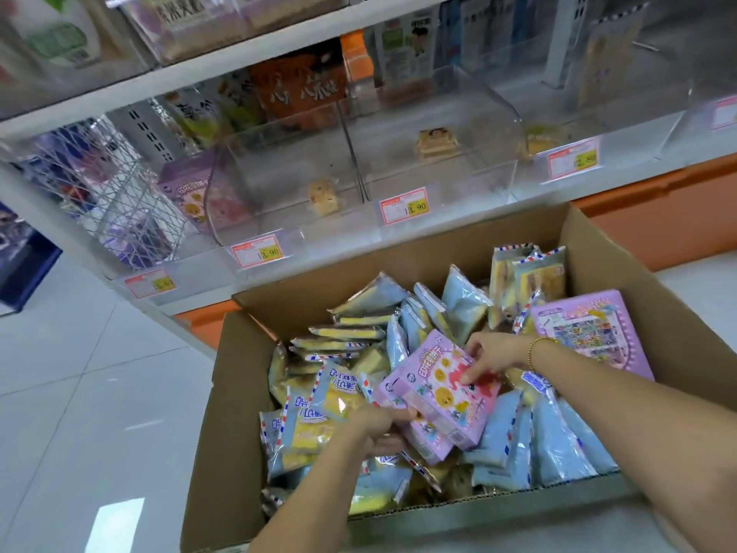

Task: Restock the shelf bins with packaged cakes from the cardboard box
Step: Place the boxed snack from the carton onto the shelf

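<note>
Carton (pixel 223 393) sits on the floor (pixel 99 373), its back flap just below the shelf (pixel 359 233) front. The side and back walls stand higher than the load. We see open floor to the carton's left; orange shelf base close on the right.

Cakes (pixel 558 445) fill the carton: blue-and-yellow packs, standing on edge in rows at the right and front, stacked flat with long sides across at the back left. A flat pink card box (pixel 590 337) leans on the right wall.

Both hands are inside the carton, over the middle. Left hand (pixel 375 429) has its fingers curled round the lower left edge of a pink box (pixel 438 389). Right hand (pixel 494 357) pinches the same box near its upper right, thumb on the printed face. The pink box is tilted, face up toward us, lifted off the cakes. Its long axis seems to run roughly between the two hands, though the angle makes that hard to fix. A second pink box may sit under it; we can't separate them.

Bins (pixel 279 169) are clear plastic, open at the top front, side by side on the shelf. Left bin holds one cake (pixel 323 197), the next bin (pixel 430 113) one more, with room all round each. Price tags (pixel 402 205) clip along the front edge.
</note>
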Action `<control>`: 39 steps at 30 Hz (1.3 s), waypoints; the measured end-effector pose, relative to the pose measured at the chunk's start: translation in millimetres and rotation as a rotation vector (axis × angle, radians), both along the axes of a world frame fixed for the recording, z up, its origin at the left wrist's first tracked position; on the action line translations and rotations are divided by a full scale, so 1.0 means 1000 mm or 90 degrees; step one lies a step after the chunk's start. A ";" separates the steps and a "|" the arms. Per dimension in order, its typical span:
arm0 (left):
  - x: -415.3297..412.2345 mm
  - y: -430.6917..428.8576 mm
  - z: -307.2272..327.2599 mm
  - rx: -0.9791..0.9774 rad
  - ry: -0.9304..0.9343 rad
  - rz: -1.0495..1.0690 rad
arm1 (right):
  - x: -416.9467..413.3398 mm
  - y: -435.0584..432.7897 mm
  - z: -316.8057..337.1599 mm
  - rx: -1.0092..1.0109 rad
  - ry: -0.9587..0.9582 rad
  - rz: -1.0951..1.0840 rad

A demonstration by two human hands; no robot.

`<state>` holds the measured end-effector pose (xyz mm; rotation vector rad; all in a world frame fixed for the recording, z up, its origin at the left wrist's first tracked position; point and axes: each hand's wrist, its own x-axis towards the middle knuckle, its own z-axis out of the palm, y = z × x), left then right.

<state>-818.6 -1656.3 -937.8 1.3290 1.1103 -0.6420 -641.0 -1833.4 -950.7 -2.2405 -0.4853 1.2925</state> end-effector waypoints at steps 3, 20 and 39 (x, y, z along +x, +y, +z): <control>-0.008 0.015 0.007 0.043 -0.045 -0.019 | -0.007 0.005 0.004 0.040 0.087 -0.010; -0.049 0.105 0.070 0.018 -0.325 0.191 | 0.004 0.031 0.139 0.315 0.092 -0.101; -0.068 0.107 0.111 -0.015 -0.465 0.109 | -0.073 0.096 0.122 0.348 0.108 -0.083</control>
